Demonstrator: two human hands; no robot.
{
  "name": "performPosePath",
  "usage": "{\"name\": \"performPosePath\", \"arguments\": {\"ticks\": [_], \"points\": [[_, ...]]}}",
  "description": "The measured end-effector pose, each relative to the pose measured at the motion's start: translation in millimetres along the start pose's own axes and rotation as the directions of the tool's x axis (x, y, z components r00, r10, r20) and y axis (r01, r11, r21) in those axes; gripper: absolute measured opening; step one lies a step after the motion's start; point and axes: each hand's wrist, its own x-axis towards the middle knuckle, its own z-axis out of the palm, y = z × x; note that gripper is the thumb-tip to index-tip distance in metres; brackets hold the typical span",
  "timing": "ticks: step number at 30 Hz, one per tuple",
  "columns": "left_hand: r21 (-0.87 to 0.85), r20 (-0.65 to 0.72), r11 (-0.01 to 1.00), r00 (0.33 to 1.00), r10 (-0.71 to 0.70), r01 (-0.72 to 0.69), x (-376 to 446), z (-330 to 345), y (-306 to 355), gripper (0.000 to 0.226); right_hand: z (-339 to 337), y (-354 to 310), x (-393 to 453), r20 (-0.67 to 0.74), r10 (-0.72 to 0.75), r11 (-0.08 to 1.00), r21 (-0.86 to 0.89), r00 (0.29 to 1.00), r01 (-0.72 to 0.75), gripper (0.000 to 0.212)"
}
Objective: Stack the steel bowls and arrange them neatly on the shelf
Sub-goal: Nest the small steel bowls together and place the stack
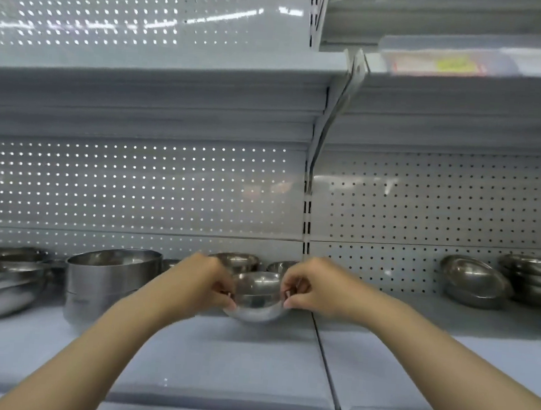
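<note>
A small steel bowl [258, 295] sits at the middle of the grey shelf [204, 354], and it looks like two bowls nested. My left hand [203, 283] grips its left rim. My right hand [313, 288] grips its right rim. Behind it stand two more small steel bowls [238, 261], partly hidden by my hands.
A tall steel pot [110, 285] stands to the left, with wide shallow steel bowls [4, 279] beyond it. At the far right are tilted and stacked steel bowls [478, 283]. A perforated back panel [136, 189] closes the rear. An upper shelf [159, 81] hangs overhead.
</note>
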Motion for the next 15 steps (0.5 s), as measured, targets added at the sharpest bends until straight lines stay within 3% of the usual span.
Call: {"name": "performPosePath", "arguments": {"ticks": [10, 15], "points": [[-0.072, 0.083, 0.997, 0.996, 0.011, -0.005, -26, 6, -29, 0.015, 29, -27, -1, 0.041, 0.029, 0.999, 0.036, 0.999, -0.03, 0.004], [0.024, 0.116, 0.999, 0.993, 0.023, -0.025, -30, 5, -26, 0.013, 37, -33, -9, 0.01, 0.043, 0.999, 0.029, 0.999, -0.043, 0.017]]}}
